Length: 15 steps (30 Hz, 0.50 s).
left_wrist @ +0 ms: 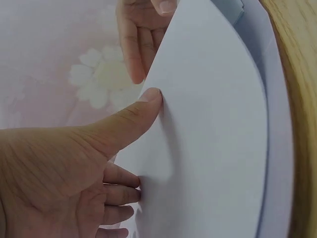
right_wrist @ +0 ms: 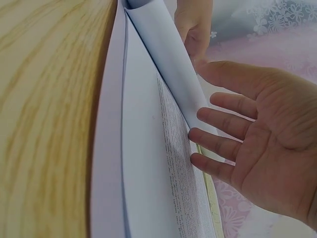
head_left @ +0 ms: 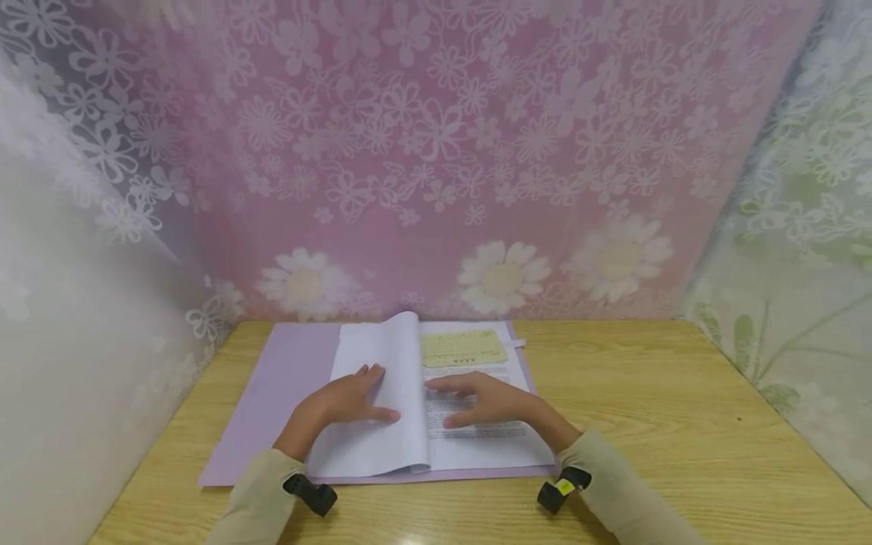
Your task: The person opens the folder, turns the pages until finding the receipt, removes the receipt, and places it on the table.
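Observation:
A lilac folder [head_left: 286, 393] lies spread on the table with papers inside. On its left half, a turned white sheet [head_left: 381, 446] bulges up along the middle. My left hand [head_left: 350, 399] rests on that sheet with spread fingers; its thumb touches the paper in the left wrist view. Over the printed page [head_left: 477, 452] on the right half is my right hand [head_left: 487, 401], fingers extended and holding nothing. Whether its fingertips touch the paper I cannot tell. A yellow slip [head_left: 463, 348] with small print lies at the top of the printed page.
The wooden table [head_left: 647, 409] extends on both sides of the folder. A pink flowered wall covering [head_left: 436, 189] stands behind it, with pale coverings at left and right. A small white tab [head_left: 515, 344] sticks out at the folder's right edge.

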Motion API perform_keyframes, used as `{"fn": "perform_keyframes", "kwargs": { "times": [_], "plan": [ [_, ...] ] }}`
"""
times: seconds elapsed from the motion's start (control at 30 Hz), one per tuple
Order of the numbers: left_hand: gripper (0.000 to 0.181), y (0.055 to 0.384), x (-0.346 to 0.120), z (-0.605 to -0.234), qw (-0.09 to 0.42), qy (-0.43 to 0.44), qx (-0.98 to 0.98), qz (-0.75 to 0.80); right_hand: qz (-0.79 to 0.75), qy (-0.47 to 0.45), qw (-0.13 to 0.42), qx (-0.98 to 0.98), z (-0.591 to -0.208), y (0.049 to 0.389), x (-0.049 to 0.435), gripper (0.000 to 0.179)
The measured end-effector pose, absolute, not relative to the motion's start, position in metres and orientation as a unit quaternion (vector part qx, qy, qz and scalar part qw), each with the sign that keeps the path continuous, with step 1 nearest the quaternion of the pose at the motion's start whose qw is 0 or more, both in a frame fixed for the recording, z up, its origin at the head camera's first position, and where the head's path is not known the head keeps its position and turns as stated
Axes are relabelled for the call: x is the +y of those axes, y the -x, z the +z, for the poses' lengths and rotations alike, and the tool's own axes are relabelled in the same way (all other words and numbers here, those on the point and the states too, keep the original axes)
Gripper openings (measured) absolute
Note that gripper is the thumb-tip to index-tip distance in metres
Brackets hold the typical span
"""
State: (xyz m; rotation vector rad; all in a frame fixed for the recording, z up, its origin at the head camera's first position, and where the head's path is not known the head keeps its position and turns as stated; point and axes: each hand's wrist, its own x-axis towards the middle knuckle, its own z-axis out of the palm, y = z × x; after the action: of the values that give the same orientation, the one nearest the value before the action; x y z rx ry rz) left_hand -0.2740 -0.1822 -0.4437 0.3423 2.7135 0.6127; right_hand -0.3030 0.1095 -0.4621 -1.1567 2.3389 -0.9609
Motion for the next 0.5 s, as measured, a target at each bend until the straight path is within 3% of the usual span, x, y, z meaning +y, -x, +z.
{"fn": "perform_keyframes", "kwargs": {
  "times": [0.5],
  "plan": [
    [0.106, 0.2719, -0.1783, -0.4489, 0.16, -0.117, 0.956, 0.216, -0.37, 0.398, 0.195, 0.817, -0.4608, 0.3054, 0.1128, 0.061]
  ]
}}
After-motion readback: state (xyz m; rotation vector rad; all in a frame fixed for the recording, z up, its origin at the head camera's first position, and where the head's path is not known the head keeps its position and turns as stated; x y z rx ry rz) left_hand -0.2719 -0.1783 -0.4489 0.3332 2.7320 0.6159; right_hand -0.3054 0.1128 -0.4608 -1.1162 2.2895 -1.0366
